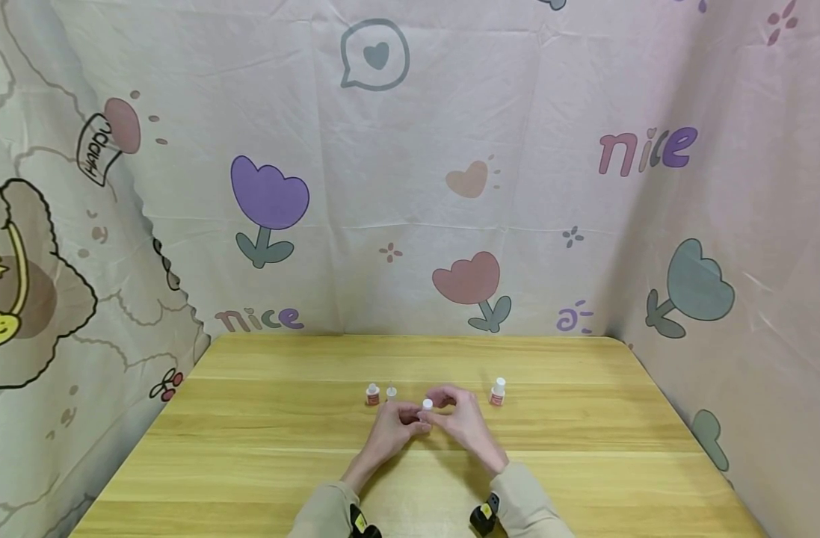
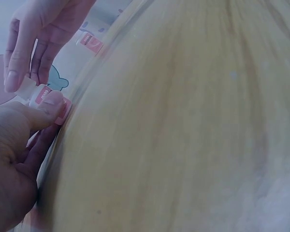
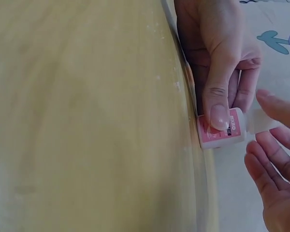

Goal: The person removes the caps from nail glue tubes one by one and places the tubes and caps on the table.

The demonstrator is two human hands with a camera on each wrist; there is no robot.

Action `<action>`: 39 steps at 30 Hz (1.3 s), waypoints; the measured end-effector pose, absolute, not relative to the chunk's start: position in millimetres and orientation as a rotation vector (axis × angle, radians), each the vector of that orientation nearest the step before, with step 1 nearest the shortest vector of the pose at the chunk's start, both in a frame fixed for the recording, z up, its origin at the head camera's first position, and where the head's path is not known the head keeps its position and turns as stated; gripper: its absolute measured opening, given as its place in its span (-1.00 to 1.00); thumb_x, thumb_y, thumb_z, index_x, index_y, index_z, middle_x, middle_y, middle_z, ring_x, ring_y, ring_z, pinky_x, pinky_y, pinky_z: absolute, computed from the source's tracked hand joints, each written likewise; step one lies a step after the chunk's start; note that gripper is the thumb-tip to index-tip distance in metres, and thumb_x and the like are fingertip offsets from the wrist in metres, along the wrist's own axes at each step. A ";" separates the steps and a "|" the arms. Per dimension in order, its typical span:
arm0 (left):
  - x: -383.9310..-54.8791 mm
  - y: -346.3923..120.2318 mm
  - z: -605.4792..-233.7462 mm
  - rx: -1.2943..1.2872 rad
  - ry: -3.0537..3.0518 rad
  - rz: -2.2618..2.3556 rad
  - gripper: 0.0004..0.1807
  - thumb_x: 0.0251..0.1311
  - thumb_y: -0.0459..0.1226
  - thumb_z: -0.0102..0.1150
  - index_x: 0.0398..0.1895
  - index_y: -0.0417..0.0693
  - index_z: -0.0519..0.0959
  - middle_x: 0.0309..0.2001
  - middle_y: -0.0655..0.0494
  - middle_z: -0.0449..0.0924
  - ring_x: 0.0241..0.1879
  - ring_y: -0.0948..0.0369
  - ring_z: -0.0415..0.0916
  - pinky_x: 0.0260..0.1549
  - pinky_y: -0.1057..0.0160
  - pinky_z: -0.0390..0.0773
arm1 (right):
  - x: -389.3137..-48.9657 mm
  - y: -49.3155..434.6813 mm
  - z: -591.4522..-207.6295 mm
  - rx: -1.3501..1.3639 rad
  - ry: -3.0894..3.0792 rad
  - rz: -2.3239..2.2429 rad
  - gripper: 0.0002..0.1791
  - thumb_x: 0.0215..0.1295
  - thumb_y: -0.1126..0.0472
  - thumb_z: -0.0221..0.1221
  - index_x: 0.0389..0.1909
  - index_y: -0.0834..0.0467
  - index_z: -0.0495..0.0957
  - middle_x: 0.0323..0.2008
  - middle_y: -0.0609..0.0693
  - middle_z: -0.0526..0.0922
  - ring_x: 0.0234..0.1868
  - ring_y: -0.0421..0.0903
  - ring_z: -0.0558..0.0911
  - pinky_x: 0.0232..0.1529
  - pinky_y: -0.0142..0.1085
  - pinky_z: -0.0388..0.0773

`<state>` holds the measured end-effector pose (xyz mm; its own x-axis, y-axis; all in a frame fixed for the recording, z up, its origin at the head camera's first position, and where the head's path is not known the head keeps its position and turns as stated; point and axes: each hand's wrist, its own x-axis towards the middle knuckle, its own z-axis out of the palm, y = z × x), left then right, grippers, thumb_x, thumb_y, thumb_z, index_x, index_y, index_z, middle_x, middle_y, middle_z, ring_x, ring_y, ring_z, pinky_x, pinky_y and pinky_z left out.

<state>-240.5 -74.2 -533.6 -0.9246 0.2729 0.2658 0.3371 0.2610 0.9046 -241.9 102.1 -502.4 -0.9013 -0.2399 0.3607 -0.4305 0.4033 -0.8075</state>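
Note:
My left hand point(image 1: 391, 432) holds a small white bottle point(image 3: 221, 129) with a pink label, its thumb pressed on the label. The bottle stands at the tabletop, its white cap point(image 1: 427, 404) pointing up in the head view. My right hand point(image 1: 462, 420) is at that cap, thumb on one side and a finger on the other, while its other fingers spread loosely. In the right wrist view the right thumb point(image 3: 280, 108) overlaps the cap's end. Left fingers hide much of the bottle in the head view.
A similar capped bottle point(image 1: 497, 392) stands right of my hands. To their left are a pink-labelled bottle point(image 1: 372, 395) and a small white piece with a thin tip point(image 1: 392, 392), partly behind the left hand. The wooden table point(image 1: 261, 418) meets a printed cloth point(image 1: 383, 284) behind.

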 end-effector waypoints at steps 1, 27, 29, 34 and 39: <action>-240.5 -74.2 -533.7 -0.595 -2.446 -1.784 -0.82 0.07 -0.37 0.47 -0.22 -0.10 0.77 -0.28 -0.02 0.82 -0.28 0.21 0.75 -0.29 0.45 0.61 | -242.0 101.6 -502.5 0.601 -2.466 1.490 -0.69 0.05 0.27 0.49 -0.17 0.24 0.68 -0.30 0.02 0.76 -0.26 -0.18 0.66 -0.09 -0.15 0.68; -242.4 -73.7 -536.1 -0.610 -2.423 -1.809 -0.83 0.08 -0.41 0.44 -0.22 -0.15 0.76 -0.27 -0.06 0.81 -0.28 0.19 0.75 -0.28 0.45 0.62 | -244.0 101.2 -503.8 0.654 -2.445 1.415 -0.70 0.04 0.34 0.48 -0.17 0.29 0.68 -0.33 0.05 0.77 -0.25 -0.02 0.71 -0.10 -0.03 0.68; -242.6 -73.6 -536.6 -0.610 -2.431 -1.795 -0.84 0.08 -0.41 0.44 -0.23 -0.15 0.76 -0.27 -0.07 0.81 -0.27 0.18 0.76 -0.28 0.44 0.63 | -244.1 101.6 -504.1 0.672 -2.436 1.403 -0.72 0.05 0.35 0.47 -0.18 0.27 0.69 -0.33 0.04 0.78 -0.26 -0.04 0.72 -0.08 -0.04 0.68; -242.5 -73.8 -536.4 -0.602 -2.462 -1.759 -0.86 0.09 -0.40 0.44 -0.25 -0.18 0.76 -0.28 -0.09 0.81 -0.29 0.25 0.74 -0.28 0.45 0.63 | -243.5 103.4 -503.5 0.718 -2.427 1.409 -0.71 0.11 0.37 0.43 -0.12 0.32 0.68 -0.23 0.09 0.80 -0.20 0.00 0.75 0.04 -0.04 0.67; -242.8 -73.8 -536.4 -0.598 -2.474 -1.737 -0.85 0.10 -0.41 0.43 -0.23 -0.18 0.76 -0.27 -0.07 0.81 -0.29 0.31 0.72 -0.27 0.46 0.62 | -242.7 105.5 -503.9 0.735 -2.411 1.466 -0.66 0.15 0.39 0.40 -0.03 0.35 0.65 -0.13 0.17 0.78 -0.13 0.07 0.76 0.11 -0.03 0.64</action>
<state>-242.8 -73.8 -536.4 -0.9229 0.2778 0.2668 0.3452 0.2895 0.8928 -242.7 105.5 -503.9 -0.8491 -0.2991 0.4354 -0.5242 0.3753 -0.7645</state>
